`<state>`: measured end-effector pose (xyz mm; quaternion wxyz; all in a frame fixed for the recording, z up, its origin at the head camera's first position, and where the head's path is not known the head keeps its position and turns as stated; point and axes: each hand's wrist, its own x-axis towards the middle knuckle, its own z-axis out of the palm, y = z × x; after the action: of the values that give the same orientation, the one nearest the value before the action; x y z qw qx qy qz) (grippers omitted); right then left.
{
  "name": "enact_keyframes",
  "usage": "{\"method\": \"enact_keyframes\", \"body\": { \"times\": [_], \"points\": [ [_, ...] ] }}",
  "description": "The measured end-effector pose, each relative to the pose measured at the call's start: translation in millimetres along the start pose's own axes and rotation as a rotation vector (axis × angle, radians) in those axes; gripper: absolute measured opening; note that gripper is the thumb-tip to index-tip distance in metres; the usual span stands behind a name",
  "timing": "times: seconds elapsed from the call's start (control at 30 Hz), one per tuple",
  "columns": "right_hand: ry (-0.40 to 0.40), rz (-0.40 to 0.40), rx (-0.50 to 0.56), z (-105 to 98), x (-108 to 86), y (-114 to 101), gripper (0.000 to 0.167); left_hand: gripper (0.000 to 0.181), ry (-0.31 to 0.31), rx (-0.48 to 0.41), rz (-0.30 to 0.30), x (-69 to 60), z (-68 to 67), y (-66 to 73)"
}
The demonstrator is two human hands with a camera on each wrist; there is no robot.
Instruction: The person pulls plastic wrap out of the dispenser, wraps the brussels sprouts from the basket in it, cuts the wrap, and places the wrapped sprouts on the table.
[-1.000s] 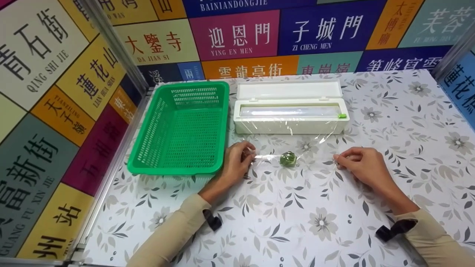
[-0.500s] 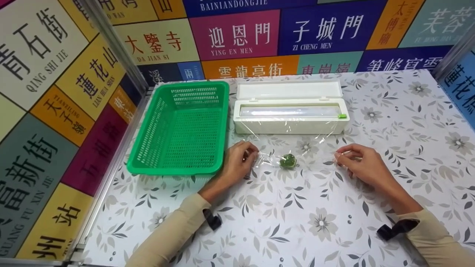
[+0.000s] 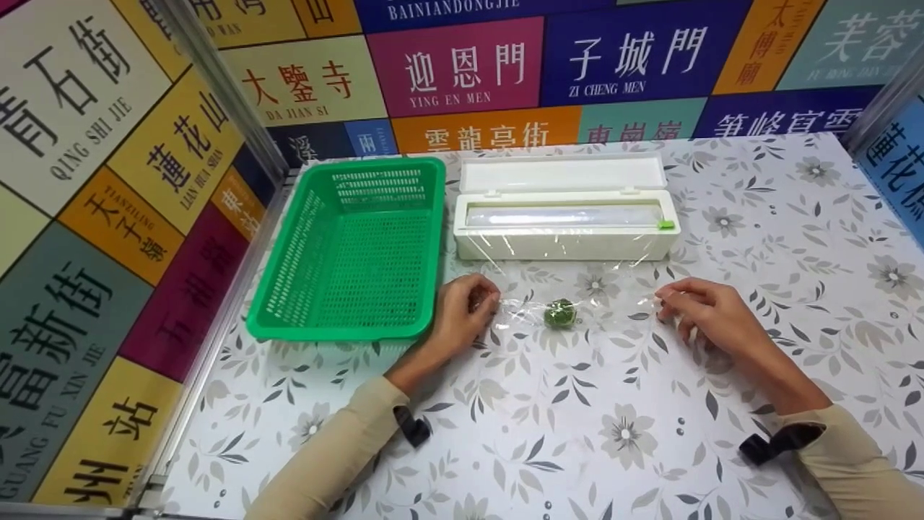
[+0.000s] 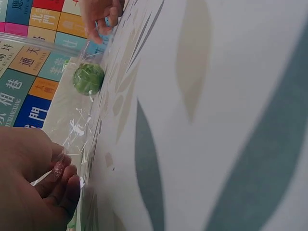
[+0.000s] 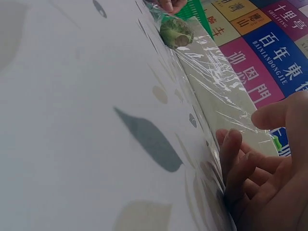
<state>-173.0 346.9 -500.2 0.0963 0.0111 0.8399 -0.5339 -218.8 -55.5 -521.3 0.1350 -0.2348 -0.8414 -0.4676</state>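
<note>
Head view shows me the left hand (image 3: pixel 465 309) pinching clear film (image 3: pixel 518 310); the right hand (image 3: pixel 707 312) has thumb and fingers parted near it, contact I can't tell. Between them, the green vegetable (image 3: pixel 559 314) sits before the white box (image 3: pixel 567 246).

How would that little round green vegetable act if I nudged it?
The vegetable would probably roll, since its outline is nearly round. Its pale, flattish end, seen from the right wrist, might make that roll uneven. The wrinkled clear film beside it looks thin and floppy, so it could crumple against it.
</note>
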Motion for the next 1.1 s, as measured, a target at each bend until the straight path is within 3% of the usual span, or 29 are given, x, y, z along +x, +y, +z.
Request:
{"method": "enact_keyframes", "body": {
  "times": [0.33, 0.7, 0.93, 1.1],
  "points": [
    [0.070, 0.027, -0.027, 1.1, 0.7, 2.1, 0.045, 0.008, 0.058, -0.034, 0.029, 0.3, -0.9, -1.8],
    [0.169, 0.023, -0.010, 1.7, -1.3, 3.3, 0.044, 0.005, 0.048, -0.086, 0.045, -0.6, -2.3, -2.3],
    [0.169, 0.045, 0.075, -0.2, -1.1, 2.8, 0.041, 0.005, 0.059, -0.086, 0.040, -1.2, -3.2, -1.6],
    [0.268, -0.009, 0.025, 6.9, -2.7, -2.9, 0.040, 0.012, 0.092, -0.071, 0.048, -1.2, -2.5, -2.0]
  ]
}}
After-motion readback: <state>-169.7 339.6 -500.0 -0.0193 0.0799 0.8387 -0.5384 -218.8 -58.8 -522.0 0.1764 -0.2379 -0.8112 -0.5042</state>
